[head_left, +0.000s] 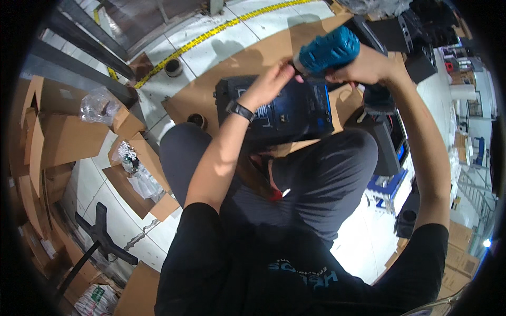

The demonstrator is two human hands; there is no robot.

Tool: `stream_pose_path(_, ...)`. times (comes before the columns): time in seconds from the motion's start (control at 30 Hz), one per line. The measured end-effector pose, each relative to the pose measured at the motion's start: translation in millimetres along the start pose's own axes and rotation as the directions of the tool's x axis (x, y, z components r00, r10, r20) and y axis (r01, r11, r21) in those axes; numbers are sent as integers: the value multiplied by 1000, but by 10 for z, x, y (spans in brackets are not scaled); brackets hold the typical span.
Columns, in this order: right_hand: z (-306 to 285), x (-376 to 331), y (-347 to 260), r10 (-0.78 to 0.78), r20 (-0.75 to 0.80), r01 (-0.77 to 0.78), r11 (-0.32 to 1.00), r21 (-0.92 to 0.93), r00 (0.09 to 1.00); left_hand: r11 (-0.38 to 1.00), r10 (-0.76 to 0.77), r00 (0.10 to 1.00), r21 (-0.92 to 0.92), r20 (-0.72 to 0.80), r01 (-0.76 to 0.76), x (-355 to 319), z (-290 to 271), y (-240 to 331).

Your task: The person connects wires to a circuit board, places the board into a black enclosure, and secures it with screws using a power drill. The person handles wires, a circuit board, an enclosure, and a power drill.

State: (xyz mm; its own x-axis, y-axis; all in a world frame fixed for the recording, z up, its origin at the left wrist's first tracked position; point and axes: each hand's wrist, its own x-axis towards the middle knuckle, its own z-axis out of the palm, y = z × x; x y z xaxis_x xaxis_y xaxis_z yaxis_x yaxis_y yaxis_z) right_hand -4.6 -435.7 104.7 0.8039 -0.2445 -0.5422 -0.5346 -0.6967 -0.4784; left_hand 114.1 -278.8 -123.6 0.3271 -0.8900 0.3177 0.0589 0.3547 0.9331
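My right hand (363,67) is wrapped round the grip of a teal cordless drill (331,50), raised above the work and pointing left. The drill's black battery (378,100) hangs below that hand. At the drill's front end my left hand (270,84) is closed, its fingertips at the chuck; whether a bit is between them is hidden. Under both hands, in front of my bent knees, lies a black box-shaped device (282,113) with a flat panel upward. My left forearm covers part of its left side. A flat cardboard sheet (211,84) is beneath the device.
A small round cup (197,121) stands by my left knee, another dark cup (173,67) farther off. Open cardboard boxes (74,131) fill the left, near a black star-shaped stand base (101,234). On the right are a black cabinet (387,145) and a blue-white stool (387,189).
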Motion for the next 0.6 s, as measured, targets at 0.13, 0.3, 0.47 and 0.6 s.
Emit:
stream_pose_path(0.13, 51, 62, 11, 23, -14, -24, 993, -114, 1000, 998, -31, 999, -55, 20, 32, 18, -45, -75)
stream_pose_path(0.3, 28, -17, -31, -12, 1, 12, 997, -78, 1000, 988, 89, 994, 133, -59, -81, 154, 21, 488)
stream_pose_path(0.47, 8, 197, -58, 148, 317, -180, 981, 74, 937, 735, 645, 764, 290, -18, -613, 822, 264, 1275)
stream_pose_path(0.6, 15, 216, 16, 47, 96, -24, 973, -230, 994, 757, 567, 824, 385, 17, -528, 878, 434, 1465)
